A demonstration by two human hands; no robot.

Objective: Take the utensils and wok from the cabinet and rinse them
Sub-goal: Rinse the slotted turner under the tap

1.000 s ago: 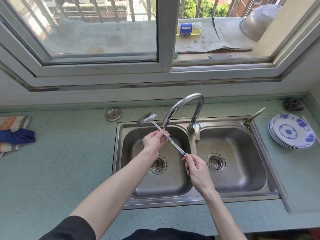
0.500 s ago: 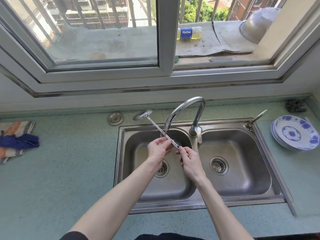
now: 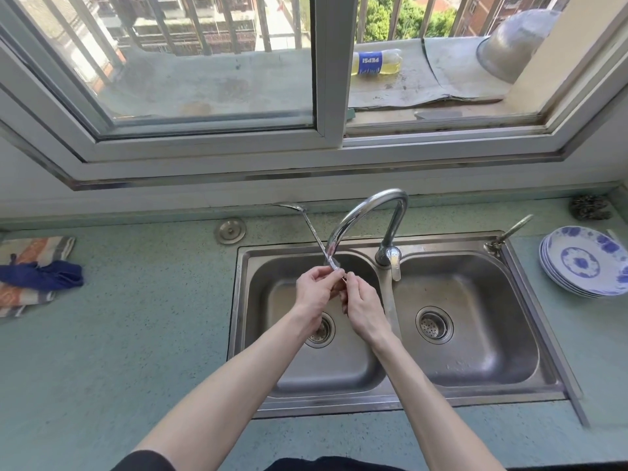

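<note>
A long metal spoon (image 3: 312,234) slants up and to the left over the left basin of the steel double sink (image 3: 530,338), its bowl edge-on near the back wall. My left hand (image 3: 314,288) and my right hand (image 3: 362,300) meet under the curved tap (image 3: 365,215), and both pinch the lower end of the spoon's handle. The handle's tip is hidden between my fingers. Whether water runs from the spout is not visible.
A stack of blue-and-white plates (image 3: 582,261) sits right of the sink, with a scouring pad (image 3: 591,207) behind it. Folded cloths (image 3: 34,270) lie on the far left of the green counter. A round metal cap (image 3: 231,230) sits behind the sink's left corner.
My right hand slid up the handle from its lower end to meet my left hand. The spoon's bowl swung further up and back toward the wall and turned edge-on.
</note>
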